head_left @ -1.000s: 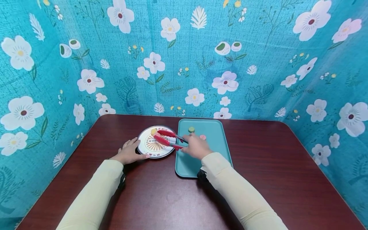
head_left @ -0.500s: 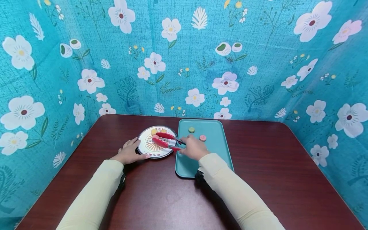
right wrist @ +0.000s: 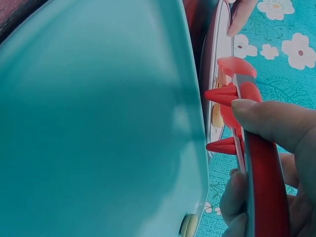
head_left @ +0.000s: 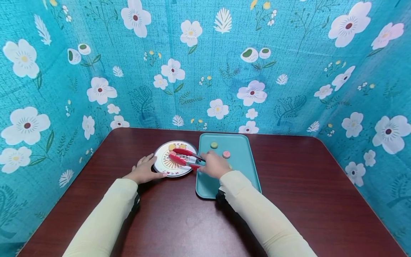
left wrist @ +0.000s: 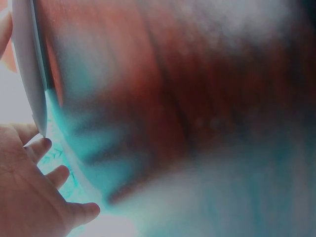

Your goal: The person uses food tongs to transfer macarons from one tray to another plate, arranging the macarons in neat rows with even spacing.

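My right hand (head_left: 216, 165) grips tongs (head_left: 181, 161) with red tips, holding them over the patterned plate (head_left: 160, 167). A pink macaron (head_left: 172, 153) lies by the tips; I cannot tell whether they touch it. Two yellow macarons, one at the left (head_left: 171, 147) and one at the right (head_left: 182, 146), sit towards the plate's far side. My left hand (head_left: 142, 172) rests against the plate's left rim, fingers spread and thumb along the near edge. In the left wrist view, the fingertips of this hand (left wrist: 29, 182) are near the rim.
Right of the plate lies a teal tray (head_left: 244, 178) holding a green macaron (head_left: 213, 145) and a pink macaron (head_left: 226, 154). Another greenish one (head_left: 230, 167) is partly hidden by my right hand. A dark wooden table (head_left: 289, 171) reaches back to a floral cloth (head_left: 205, 71).
My right hand and the tongs have shifted slightly left and nearer. The right yellow macaron and the tray's pink and greenish macarons show more than before. My left hand stays still.
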`<move>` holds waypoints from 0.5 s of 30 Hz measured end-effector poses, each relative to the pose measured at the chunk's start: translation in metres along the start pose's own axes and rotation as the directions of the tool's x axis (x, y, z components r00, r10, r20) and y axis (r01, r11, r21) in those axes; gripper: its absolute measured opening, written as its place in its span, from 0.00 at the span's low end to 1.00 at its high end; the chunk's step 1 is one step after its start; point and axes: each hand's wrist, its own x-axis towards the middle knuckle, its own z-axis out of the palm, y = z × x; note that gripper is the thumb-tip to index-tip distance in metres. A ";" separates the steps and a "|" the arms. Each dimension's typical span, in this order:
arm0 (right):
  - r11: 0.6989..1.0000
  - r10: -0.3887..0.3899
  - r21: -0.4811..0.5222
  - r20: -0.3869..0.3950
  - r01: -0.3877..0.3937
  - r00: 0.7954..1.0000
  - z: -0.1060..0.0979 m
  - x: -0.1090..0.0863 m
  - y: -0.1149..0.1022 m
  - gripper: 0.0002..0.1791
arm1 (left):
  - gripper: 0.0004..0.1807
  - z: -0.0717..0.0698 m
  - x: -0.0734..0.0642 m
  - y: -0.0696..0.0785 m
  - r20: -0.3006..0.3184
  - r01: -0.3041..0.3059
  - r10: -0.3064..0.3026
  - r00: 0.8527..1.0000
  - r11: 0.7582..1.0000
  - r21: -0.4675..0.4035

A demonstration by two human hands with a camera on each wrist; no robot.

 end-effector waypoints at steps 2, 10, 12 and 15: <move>1.000 -0.006 0.000 -0.003 0.006 1.000 0.000 0.000 -0.001 0.32 | 0.60 0.000 0.000 0.000 0.000 0.002 -0.002 1.000 1.000 0.002; 1.000 -0.013 -0.004 -0.009 0.013 1.000 0.002 0.002 -0.003 0.33 | 0.61 -0.001 -0.001 0.001 0.002 0.003 -0.003 1.000 1.000 0.003; 1.000 -0.009 0.001 -0.009 0.009 1.000 0.002 0.002 -0.003 0.33 | 0.61 -0.001 -0.001 0.001 -0.001 -0.001 0.001 1.000 1.000 0.003; 1.000 -0.004 0.001 -0.007 0.004 1.000 0.003 0.003 -0.004 0.33 | 0.61 -0.001 -0.001 0.001 -0.004 -0.005 0.006 1.000 1.000 0.005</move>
